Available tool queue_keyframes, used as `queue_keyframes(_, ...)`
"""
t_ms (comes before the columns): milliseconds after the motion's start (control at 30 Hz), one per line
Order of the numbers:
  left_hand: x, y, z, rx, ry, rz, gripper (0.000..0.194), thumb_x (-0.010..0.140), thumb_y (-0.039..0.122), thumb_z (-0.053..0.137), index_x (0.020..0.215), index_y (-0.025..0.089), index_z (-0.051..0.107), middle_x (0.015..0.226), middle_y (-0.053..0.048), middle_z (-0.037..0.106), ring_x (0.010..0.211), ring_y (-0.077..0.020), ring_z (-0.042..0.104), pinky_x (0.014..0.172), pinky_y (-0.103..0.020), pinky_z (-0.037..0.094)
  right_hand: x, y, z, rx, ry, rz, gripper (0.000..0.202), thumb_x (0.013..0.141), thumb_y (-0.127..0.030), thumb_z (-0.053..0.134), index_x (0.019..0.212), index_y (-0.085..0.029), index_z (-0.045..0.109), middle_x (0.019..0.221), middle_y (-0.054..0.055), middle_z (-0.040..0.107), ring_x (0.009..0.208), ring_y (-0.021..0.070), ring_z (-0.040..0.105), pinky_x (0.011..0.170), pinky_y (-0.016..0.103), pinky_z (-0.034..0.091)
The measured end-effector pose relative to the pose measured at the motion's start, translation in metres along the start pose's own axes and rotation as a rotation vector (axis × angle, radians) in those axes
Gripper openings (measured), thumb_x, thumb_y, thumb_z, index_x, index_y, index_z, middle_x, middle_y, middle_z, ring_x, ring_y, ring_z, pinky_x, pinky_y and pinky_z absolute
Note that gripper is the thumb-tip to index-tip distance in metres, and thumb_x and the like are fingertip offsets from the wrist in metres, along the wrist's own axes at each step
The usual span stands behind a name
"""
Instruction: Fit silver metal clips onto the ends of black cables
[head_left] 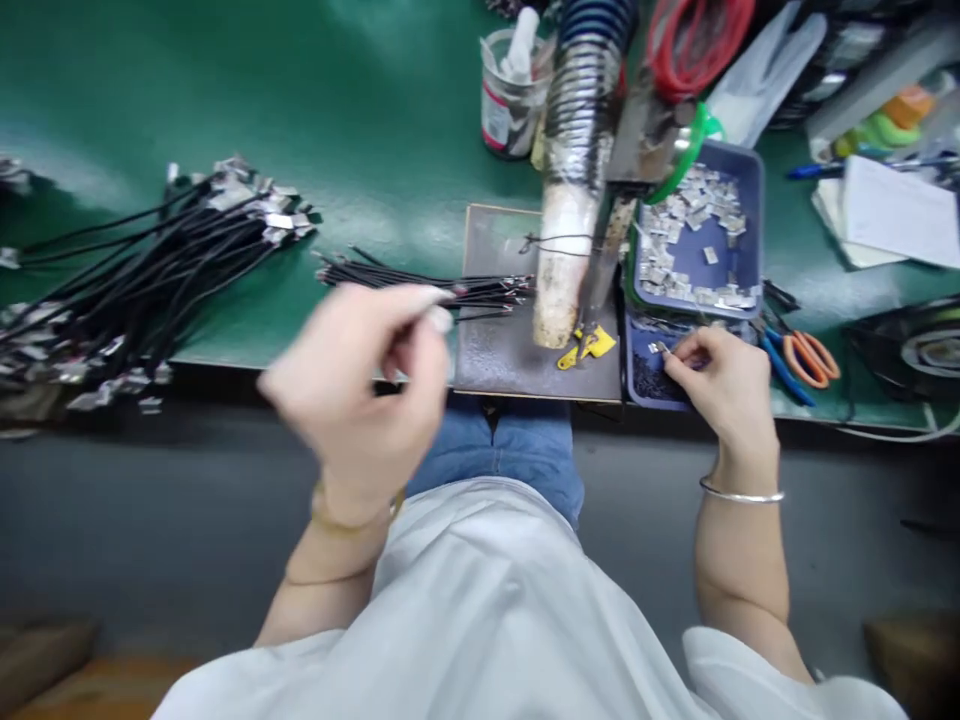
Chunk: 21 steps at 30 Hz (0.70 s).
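My left hand (367, 390), smeared by motion, is raised in front of a small bundle of thin black cables (420, 280). Thumb and forefinger come together in a pinch; I cannot make out what, if anything, is between them. My right hand (724, 375) pinches a small silvery metal connector (657, 348) over the lower blue tray (645, 395), which has small black parts in it. Behind that hand, the upper blue tray (756, 200) contains many similar connectors (697, 205). The cable ends lie across a grey board (487, 360).
A taped hose (574, 200) hangs over the board, near a metal tool with a yellow piece (592, 345). Many connector-tipped cables (202, 240) are heaped at left. Orange-handled scissors (810, 358), a tub (510, 105) and white paper (896, 210) are on the green bench (375, 120).
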<state>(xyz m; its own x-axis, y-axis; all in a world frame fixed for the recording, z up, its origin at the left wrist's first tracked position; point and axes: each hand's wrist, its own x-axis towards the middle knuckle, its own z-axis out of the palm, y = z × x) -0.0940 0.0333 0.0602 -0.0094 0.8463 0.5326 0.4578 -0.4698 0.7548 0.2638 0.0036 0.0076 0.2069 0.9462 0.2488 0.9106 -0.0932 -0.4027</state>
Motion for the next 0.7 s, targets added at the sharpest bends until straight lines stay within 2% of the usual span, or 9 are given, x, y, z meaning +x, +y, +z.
queue_keyframes(33, -0.008, 0.001, 0.008, 0.013, 0.038, 0.008, 0.013, 0.089, 0.017, 0.065, 0.097, 0.021, 0.075, 0.076, 0.0, 0.067, 0.058, -0.0086, 0.047, 0.061, -0.027, 0.044, -0.003, -0.003, 0.0, 0.019, 0.034, -0.005, 0.018, 0.069, -0.017, 0.076, 0.062, -0.024, 0.06, 0.06, -0.001, 0.062, 0.055, 0.014, 0.054, 0.058, 0.032, 0.039)
queue_keyframes(67, -0.016, 0.001, 0.017, -0.061, -0.023, -0.056, 0.011, 0.088, 0.015, 0.065, 0.093, 0.019, 0.074, 0.07, 0.001, 0.064, 0.052, -0.0064, 0.043, 0.055, -0.024, 0.04, -0.008, -0.009, -0.002, 0.056, 0.085, -0.006, 0.017, 0.07, -0.017, 0.076, 0.064, -0.024, 0.062, 0.062, 0.0, 0.063, 0.056, 0.0143, 0.055, 0.058, 0.032, 0.041)
queue_keyframes(167, -0.035, -0.001, 0.046, -0.461, -0.287, -0.385, 0.008, 0.086, 0.018, 0.064, 0.086, 0.015, 0.071, 0.059, 0.002, 0.059, 0.05, -0.0067, 0.05, 0.05, -0.02, 0.041, -0.027, -0.043, -0.008, 0.336, 0.223, 0.002, 0.018, 0.072, -0.019, 0.079, 0.068, -0.025, 0.063, 0.072, 0.003, 0.069, 0.054, 0.014, 0.058, 0.049, 0.03, 0.045)
queue_keyframes(267, -0.043, -0.002, 0.065, -0.728, -0.406, -0.57, 0.011, 0.084, 0.022, 0.066, 0.085, 0.013, 0.073, 0.056, 0.002, 0.058, 0.051, -0.0074, 0.052, 0.05, -0.019, 0.043, -0.05, -0.088, -0.01, 0.609, 0.277, 0.04, 0.021, 0.073, -0.015, 0.08, 0.069, -0.023, 0.062, 0.08, 0.003, 0.07, 0.06, 0.016, 0.065, 0.046, 0.028, 0.051)
queue_keyframes(333, -0.045, 0.001, 0.071, -0.788, -0.435, -0.618, 0.01, 0.082, 0.022, 0.068, 0.083, 0.013, 0.074, 0.056, 0.002, 0.058, 0.05, -0.0069, 0.051, 0.049, -0.019, 0.042, -0.06, -0.111, -0.003, 0.638, 0.322, -0.017, 0.018, 0.075, -0.009, 0.078, 0.077, -0.023, 0.067, 0.088, 0.003, 0.072, 0.078, 0.0199, 0.071, 0.068, 0.036, 0.063)
queue_keyframes(367, -0.045, 0.003, 0.073, -0.802, -0.444, -0.631, 0.01, 0.082, 0.022, 0.07, 0.082, 0.013, 0.074, 0.056, 0.002, 0.059, 0.05, -0.0066, 0.051, 0.049, -0.018, 0.042, -0.064, -0.119, 0.002, 0.604, 0.349, -0.064, 0.017, 0.077, -0.008, 0.076, 0.081, -0.023, 0.069, 0.091, 0.003, 0.074, 0.086, 0.0214, 0.073, 0.077, 0.04, 0.064)
queue_keyframes(433, -0.045, 0.007, 0.075, -0.818, -0.456, -0.649, 0.009, 0.081, 0.022, 0.073, 0.08, 0.013, 0.073, 0.057, 0.002, 0.059, 0.05, -0.006, 0.05, 0.048, -0.018, 0.042, -0.066, -0.126, 0.013, 0.602, 0.328, -0.124, 0.015, 0.082, -0.009, 0.073, 0.086, -0.024, 0.071, 0.096, 0.003, 0.075, 0.093, 0.0216, 0.074, 0.085, 0.043, 0.064)
queue_keyframes(567, -0.045, 0.011, 0.078, -0.818, -0.45, -0.655, 0.015, 0.079, 0.026, 0.078, 0.073, 0.014, 0.069, 0.058, 0.003, 0.06, 0.05, -0.006, 0.051, 0.05, -0.018, 0.045, -0.065, -0.122, 0.028, 0.721, 0.14, -0.061, 0.008, 0.09, -0.018, 0.068, 0.091, -0.024, 0.073, 0.102, 0.004, 0.074, 0.091, 0.0184, 0.074, 0.077, 0.034, 0.065)
queue_keyframes(700, -0.048, 0.011, 0.081, -0.826, -0.458, -0.626, 0.016, 0.079, 0.027, 0.078, 0.074, 0.014, 0.071, 0.066, 0.0, 0.067, 0.056, -0.0074, 0.057, 0.057, -0.019, 0.05, -0.064, -0.118, 0.031, 0.761, 0.057, -0.047, 0.004, 0.09, -0.022, 0.068, 0.09, -0.023, 0.073, 0.102, 0.005, 0.074, 0.093, 0.0174, 0.073, 0.075, 0.031, 0.064)
